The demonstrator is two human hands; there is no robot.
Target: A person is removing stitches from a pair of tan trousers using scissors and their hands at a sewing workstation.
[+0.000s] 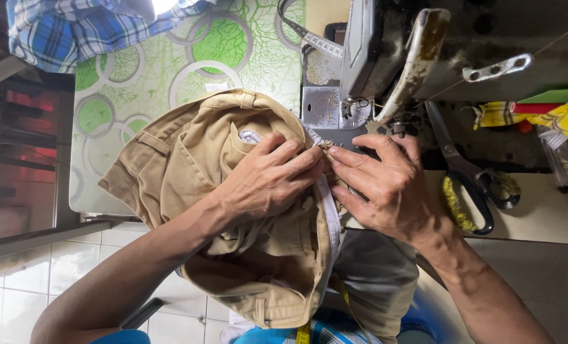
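Khaki trousers point(233, 191), bunched and partly inside out, spread over the tabletop point(137, 83) edge and spilling toward the lap, just in front of the sewing machine point(386, 57). Left hand point(268, 181) resting on the heap of cloth, fingers point(297, 159) curled and pressed together, pinching a small fold beside the white lining point(325, 210). Right hand point(386, 188) meeting it from the other side, fingers point(354, 159) extended and nipping the same spot, where something small and pale sits between both sets of fingertips; too small to tell what.

Probably a medium-weight cotton twill: soft, floppy, no fragile part, light enough for one hand yet prone to sliding off the edge under its own hanging weight. Thick at waistband and seams, so likely stiffest and surest to grip there; thin lining likely slippery and apt to shift against the outer cloth. Best held close to the worked spot, with the palm weighting the bulk down.

Scissors point(469, 178) lying to the right, near the machine; tape measure point(316, 41) draped over the machine; blue plaid cloth point(73, 28) at the far corner.
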